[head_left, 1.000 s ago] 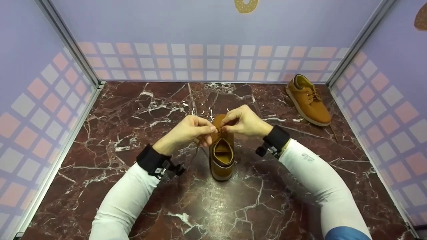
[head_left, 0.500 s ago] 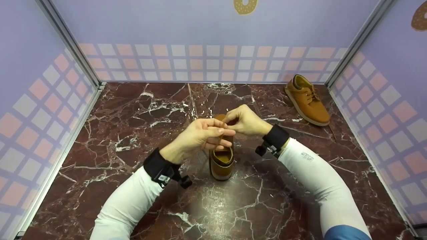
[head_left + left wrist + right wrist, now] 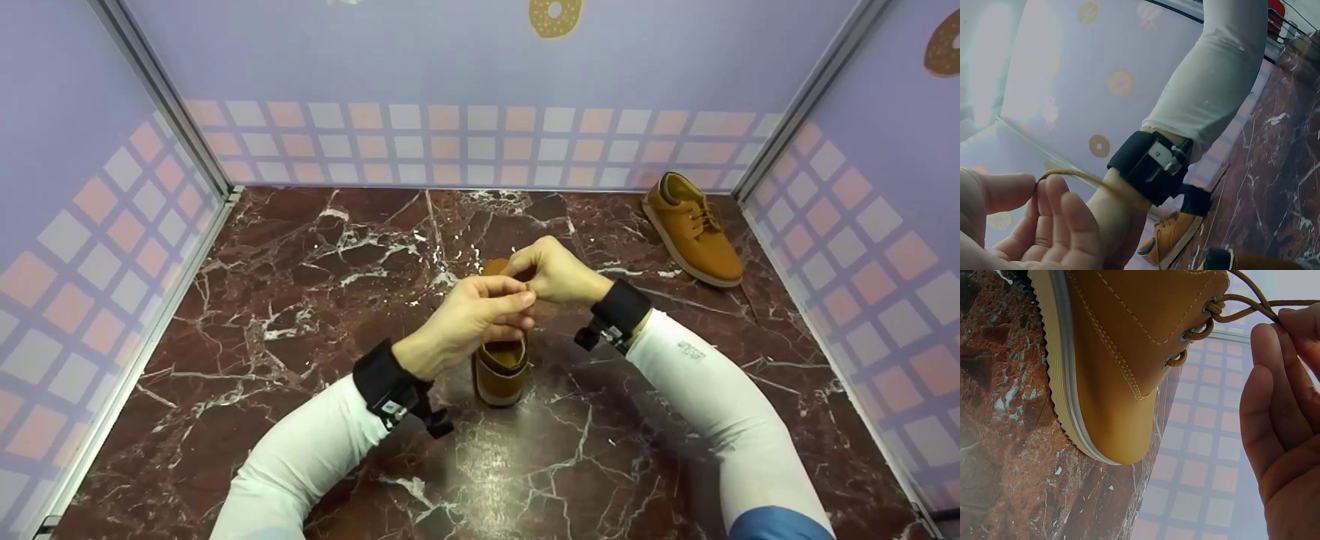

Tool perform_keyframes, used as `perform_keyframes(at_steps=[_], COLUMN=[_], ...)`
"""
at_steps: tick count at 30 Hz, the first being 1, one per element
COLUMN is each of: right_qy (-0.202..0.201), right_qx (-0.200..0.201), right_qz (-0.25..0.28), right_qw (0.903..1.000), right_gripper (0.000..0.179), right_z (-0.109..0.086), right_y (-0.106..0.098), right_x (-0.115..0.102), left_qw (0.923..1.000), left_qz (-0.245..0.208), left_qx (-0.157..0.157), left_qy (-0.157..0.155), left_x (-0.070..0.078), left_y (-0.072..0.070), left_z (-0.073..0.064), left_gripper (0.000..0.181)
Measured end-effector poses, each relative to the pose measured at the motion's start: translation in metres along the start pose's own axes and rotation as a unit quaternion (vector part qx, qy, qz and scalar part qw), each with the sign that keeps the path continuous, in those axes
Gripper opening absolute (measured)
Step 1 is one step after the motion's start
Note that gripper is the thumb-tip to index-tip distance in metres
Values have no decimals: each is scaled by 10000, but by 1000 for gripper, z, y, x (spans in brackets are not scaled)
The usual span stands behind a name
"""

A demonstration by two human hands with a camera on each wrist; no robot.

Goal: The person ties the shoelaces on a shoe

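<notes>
a: left wrist view first. what has the left hand [image 3: 1039, 236] got?
b: thumb and fingertip meet on a brown lace [image 3: 1081, 174]; no gap there, other fingers loosely bent. i'd pinch near the end, strand lightly taut.
a: and the right wrist view?
b: right hand [image 3: 1289, 422], thumb and forefinger together on lace strands just off the eyelets [image 3: 1188, 335] of the shoe [image 3: 1112, 365]. i'd hold that pinch steady, let the left do the moving, and pull evenly.
a: head view: where's the shoe?
b: upright mid-table, under both hands, heel towards the person, toe towards the back wall [image 3: 420, 60].
a: room to move?
b: plenty sideways, i'd judge: the table [image 3: 600, 450] runs wide both ways, the side walls [image 3: 892, 172] well apart from the hands. the other shoe [image 3: 697, 232] stands by the far right corner, so mind it on a long reach.
</notes>
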State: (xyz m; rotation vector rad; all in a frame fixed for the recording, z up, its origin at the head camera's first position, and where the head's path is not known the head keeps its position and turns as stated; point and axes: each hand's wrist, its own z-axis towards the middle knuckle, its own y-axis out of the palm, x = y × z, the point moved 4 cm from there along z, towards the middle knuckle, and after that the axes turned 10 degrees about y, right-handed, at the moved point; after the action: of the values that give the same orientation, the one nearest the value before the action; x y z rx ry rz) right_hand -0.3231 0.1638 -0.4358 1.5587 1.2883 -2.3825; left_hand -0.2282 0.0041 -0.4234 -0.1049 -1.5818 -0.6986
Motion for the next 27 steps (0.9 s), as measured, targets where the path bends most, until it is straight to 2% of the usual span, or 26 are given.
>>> perform_keyframes(at_steps=[3, 5, 7, 8, 9, 10, 11, 12, 14, 15, 16, 17, 19, 21, 24, 27], right_qy=[124, 211, 271, 305, 328, 356, 386, 419, 505, 546, 581, 601, 622, 620, 627, 650], right_qx=[-6, -85, -196, -254, -298, -334, -356, -370, -381, -377, -383, -382, -353, -321, -310, -332], right_qz=[-85, -162, -228, -233, -236, -205, -186, -162, -108, -84, -55, -38, -16, -9, 26, 73], right_qw=[9999, 9996, 9992, 9989, 9987, 9986, 9984, 9983, 9979, 9978, 9976, 9975, 9974, 9976, 9975, 9973], right_gripper=[19, 15, 13, 12, 11, 11, 11, 12, 11, 11, 11, 11, 11, 11, 10, 10], right_z=[-1, -1, 0, 0, -1, -1, -1, -1, -2, -3, -3, -3, -3, -3, -3, -3], right_y=[-2, -2, -2, -3, -3, -3, -4, -4, -5, -5, -5, -5, -5, -5, -5, -5], right_x=[1, 2, 3, 3, 4, 4, 5, 6, 7, 7, 7, 7, 7, 7, 7, 7], left_qw=[9998, 9999, 9980, 9931, 9826, 9643, 9387, 9109, 8467, 8254, 8115, 8055, 7977, 7993, 7917, 7953], left_qz=[-171, 29, 613, 1139, 1801, 2561, 3338, 4004, 5168, 5490, 5690, 5785, 5917, 5903, 5936, 5861], left_qx=[-45, -95, -129, -176, -226, -266, -322, -375, -517, -595, -661, -679, -458, 18, 673, 843], left_qy=[76, 101, 133, 227, 402, 611, 797, 925, 1155, 1172, 1160, 1087, 1071, 1128, 1277, 1303], left_x=[-6, -14, -23, -27, -30, -32, -32, -32, -27, -24, -20, -16, -7, 2, 10, 8], left_y=[4, 3, 0, -2, -4, -5, -5, -6, -7, -8, -9, -12, -21, -32, -48, -59], left_z=[2, 3, 3, 3, 3, 4, 4, 4, 4, 4, 4, 4, 6, 7, 10, 13], left_gripper=[18, 11, 4, 5, 9, 12, 12, 13, 13, 14, 16, 17, 17, 13, 14, 25])
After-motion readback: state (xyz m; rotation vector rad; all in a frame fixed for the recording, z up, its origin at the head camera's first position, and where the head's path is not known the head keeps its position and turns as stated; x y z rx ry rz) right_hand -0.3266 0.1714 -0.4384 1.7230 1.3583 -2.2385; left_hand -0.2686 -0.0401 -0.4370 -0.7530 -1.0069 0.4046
